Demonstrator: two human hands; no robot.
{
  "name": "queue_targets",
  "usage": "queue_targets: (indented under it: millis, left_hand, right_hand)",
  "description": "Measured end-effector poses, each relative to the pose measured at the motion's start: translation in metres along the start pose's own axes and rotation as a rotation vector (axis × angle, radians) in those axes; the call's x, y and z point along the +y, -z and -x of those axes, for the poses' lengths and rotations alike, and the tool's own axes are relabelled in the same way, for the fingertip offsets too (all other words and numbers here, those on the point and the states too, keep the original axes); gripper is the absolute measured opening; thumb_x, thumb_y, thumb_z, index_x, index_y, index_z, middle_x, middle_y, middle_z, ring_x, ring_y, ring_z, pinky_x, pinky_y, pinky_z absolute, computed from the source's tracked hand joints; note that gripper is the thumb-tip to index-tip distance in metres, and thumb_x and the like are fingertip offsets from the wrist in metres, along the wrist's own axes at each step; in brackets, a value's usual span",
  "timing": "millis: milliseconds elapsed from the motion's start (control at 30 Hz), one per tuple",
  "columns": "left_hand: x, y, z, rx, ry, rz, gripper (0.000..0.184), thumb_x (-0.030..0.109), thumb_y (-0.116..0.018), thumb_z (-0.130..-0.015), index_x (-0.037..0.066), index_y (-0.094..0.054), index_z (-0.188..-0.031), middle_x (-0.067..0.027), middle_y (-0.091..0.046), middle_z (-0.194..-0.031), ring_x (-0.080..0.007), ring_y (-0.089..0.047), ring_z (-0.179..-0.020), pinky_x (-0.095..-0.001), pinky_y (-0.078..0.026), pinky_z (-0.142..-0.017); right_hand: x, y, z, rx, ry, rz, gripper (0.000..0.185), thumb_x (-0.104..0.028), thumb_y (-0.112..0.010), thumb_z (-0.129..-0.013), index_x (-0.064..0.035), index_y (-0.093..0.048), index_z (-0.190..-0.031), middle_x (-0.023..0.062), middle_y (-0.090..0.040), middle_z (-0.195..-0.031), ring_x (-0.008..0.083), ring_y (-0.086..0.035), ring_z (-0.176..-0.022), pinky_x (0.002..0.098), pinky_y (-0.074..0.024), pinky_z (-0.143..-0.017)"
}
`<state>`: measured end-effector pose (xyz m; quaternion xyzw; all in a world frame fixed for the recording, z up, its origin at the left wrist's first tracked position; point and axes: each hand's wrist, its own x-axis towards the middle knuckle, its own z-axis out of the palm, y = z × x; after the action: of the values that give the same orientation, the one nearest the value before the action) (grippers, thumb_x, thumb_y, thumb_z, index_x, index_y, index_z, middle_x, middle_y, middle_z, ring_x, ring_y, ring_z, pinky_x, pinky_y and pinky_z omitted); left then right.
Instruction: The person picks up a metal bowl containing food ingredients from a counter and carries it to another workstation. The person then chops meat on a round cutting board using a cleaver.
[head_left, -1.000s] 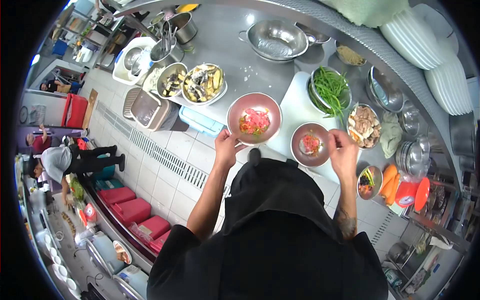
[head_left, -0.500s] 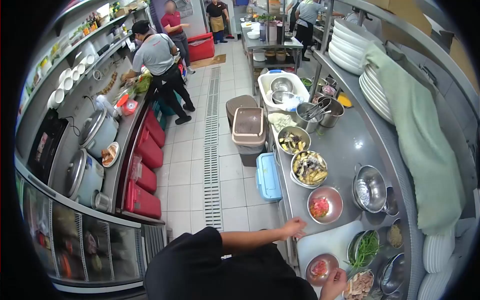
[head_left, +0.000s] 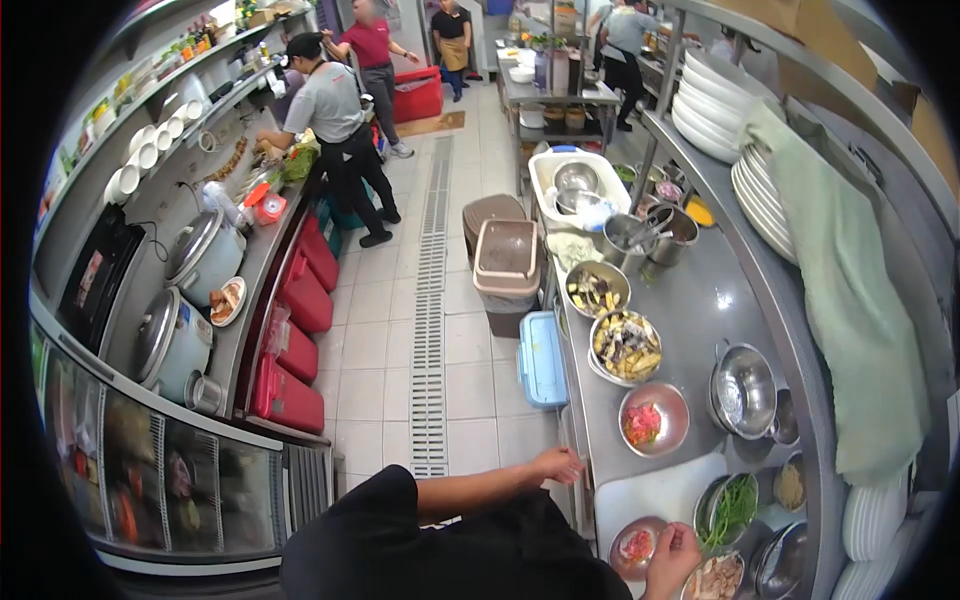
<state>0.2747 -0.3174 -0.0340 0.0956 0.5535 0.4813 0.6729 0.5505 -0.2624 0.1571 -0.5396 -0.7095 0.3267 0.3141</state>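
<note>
My left hand is at the front edge of the steel counter, fingers loosely apart and holding nothing visible. At the right rim of a small metal bowl with red chopped pieces, my right hand has its fingers curled together; anything inside them is hidden. That bowl sits on a white cutting board. Close by are a bowl of green stalks and a bowl of pale sliced pieces. A larger metal bowl with red and pink chopped food stands beyond the board.
Two bowls of cut eggplant stand farther along the counter, before a white tub. A green cloth hangs from the plate shelf. A lidded bin and blue container stand beside the counter. Co-workers are at the back.
My left hand has drawn back left, toward the counter's edge. My right hand has moved up slightly beside the small bowl. The view has shifted a little, and co-workers at the back have moved.
</note>
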Motion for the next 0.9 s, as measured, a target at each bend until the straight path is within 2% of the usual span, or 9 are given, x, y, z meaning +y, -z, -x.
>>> queue_targets:
  millis: [67,133,200,267,300,333,400,700,900]
  left_hand:
    - [0.005,-0.001,-0.001,0.064,0.008,0.006,0.016,0.019,-0.059,-0.086,0.007,-0.056,-0.096,-0.0079,-0.064,-0.092,-0.0188,-0.065,-0.074,-0.0311,-0.055,-0.061]
    - [0.003,0.007,-0.008,0.003,-0.055,0.029,0.015,0.015,-0.061,-0.085,0.006,-0.058,-0.097,-0.0091,-0.064,-0.09,-0.021,-0.065,-0.074,-0.032,-0.054,-0.063]
    - [-0.015,0.018,-0.023,-0.06,-0.117,0.098,0.022,0.008,-0.062,-0.081,0.004,-0.06,-0.102,-0.0099,-0.064,-0.094,-0.0213,-0.064,-0.078,-0.0321,-0.053,-0.069]
    - [-0.03,0.04,-0.046,-0.286,-0.52,-0.643,0.033,0.005,-0.065,-0.077,0.0,-0.058,-0.109,-0.0074,-0.064,-0.102,-0.0151,-0.063,-0.092,-0.0287,-0.052,-0.078]
    - [-0.017,0.035,-0.039,-0.346,-0.449,-0.549,0.035,0.009,-0.066,-0.079,0.001,-0.056,-0.111,-0.0105,-0.064,-0.106,-0.0197,-0.064,-0.093,-0.0298,-0.053,-0.078]
    - [0.001,0.02,-0.021,-0.273,-0.17,-0.014,0.032,0.011,-0.064,-0.082,0.002,-0.054,-0.111,-0.0124,-0.063,-0.106,-0.0235,-0.065,-0.091,-0.0298,-0.054,-0.076]
    - [0.043,-0.014,0.008,-0.01,0.078,0.002,0.024,0.012,-0.061,-0.085,0.003,-0.054,-0.107,-0.0131,-0.063,-0.106,-0.0248,-0.066,-0.09,-0.0304,-0.054,-0.075]
    - [0.044,-0.012,0.013,0.006,0.099,-0.024,0.017,0.016,-0.055,-0.089,0.003,-0.054,-0.101,-0.012,-0.065,-0.101,-0.0224,-0.067,-0.086,-0.0294,-0.054,-0.073]
    - [0.047,-0.001,0.021,0.022,0.071,-0.029,0.016,0.015,-0.054,-0.09,0.004,-0.054,-0.101,-0.014,-0.063,-0.106,-0.0231,-0.066,-0.091,-0.0306,-0.054,-0.075]
  right_hand:
    - [0.003,0.003,0.004,0.009,-0.024,-0.031,0.008,-0.003,-0.057,-0.085,0.0041,-0.061,-0.088,0.0075,-0.062,-0.072,0.0123,-0.058,-0.064,0.0262,-0.0479,-0.062]
    - [0.02,0.007,0.007,0.072,-0.018,-0.003,0.018,-0.012,-0.061,-0.088,0.005,-0.064,-0.083,0.0159,-0.065,-0.074,0.0213,-0.061,-0.064,0.0333,-0.0497,-0.063]
    - [0.028,0.015,0.008,0.055,-0.049,0.104,0.02,-0.014,-0.06,-0.09,0.0042,-0.063,-0.081,0.0141,-0.06,-0.067,0.0197,-0.054,-0.06,0.0344,-0.0438,-0.056]
    - [0.022,0.02,0.011,0.069,-0.088,0.091,0.018,-0.012,-0.059,-0.09,0.0037,-0.063,-0.084,0.0153,-0.06,-0.069,0.0205,-0.052,-0.059,0.0335,-0.0427,-0.056]
    - [0.018,0.024,0.011,0.069,-0.11,0.098,0.015,-0.011,-0.059,-0.089,0.0036,-0.064,-0.088,0.016,-0.062,-0.074,0.022,-0.056,-0.061,0.0335,-0.0448,-0.058]
    - [0.004,0.027,0.01,0.079,-0.105,0.143,0.013,-0.009,-0.06,-0.088,0.0036,-0.064,-0.091,0.0166,-0.064,-0.078,0.0241,-0.061,-0.065,0.0338,-0.0481,-0.062]
    - [0.011,0.024,0.011,0.114,-0.092,0.104,0.012,-0.007,-0.061,-0.085,0.0033,-0.064,-0.091,0.0175,-0.065,-0.081,0.0263,-0.065,-0.07,0.0339,-0.0514,-0.065]
    - [0.015,-0.033,-0.04,-0.118,-0.053,-0.002,0.017,-0.009,-0.061,-0.083,0.0023,-0.065,-0.095,0.0161,-0.067,-0.076,0.025,-0.067,-0.067,0.0345,-0.052,-0.065]
    - [0.049,-0.083,-0.124,-0.147,-0.14,0.154,0.035,-0.02,-0.066,-0.08,0.0037,-0.063,-0.106,0.0198,-0.068,-0.081,0.0326,-0.068,-0.073,0.0398,-0.0529,-0.071]
